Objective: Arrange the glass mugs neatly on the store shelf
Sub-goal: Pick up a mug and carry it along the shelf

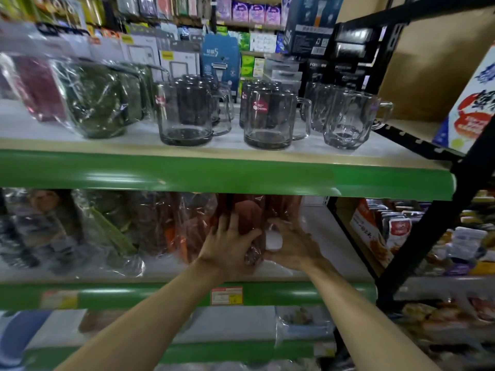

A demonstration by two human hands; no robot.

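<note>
Fingers (pixel 229 223) of the left hand (pixel 227 247) and the right hand (pixel 292 247) clasp a reddish-brown plastic-wrapped package (pixel 251 223) on the shelf below the green shelf edge (pixel 214 172). Above that edge, glass mugs (pixel 267 119) stand in rows, upright, handles turned right.

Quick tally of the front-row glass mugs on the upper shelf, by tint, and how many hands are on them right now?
Smoky grey mugs, front row: 2
Clear faceted mugs, front row: 1
Total front-row mugs: 3; more stand behind, too overlapped to count.
Hands on mugs: 0; the left hand and right hand hold a reddish wrapped package on the shelf below.
</note>
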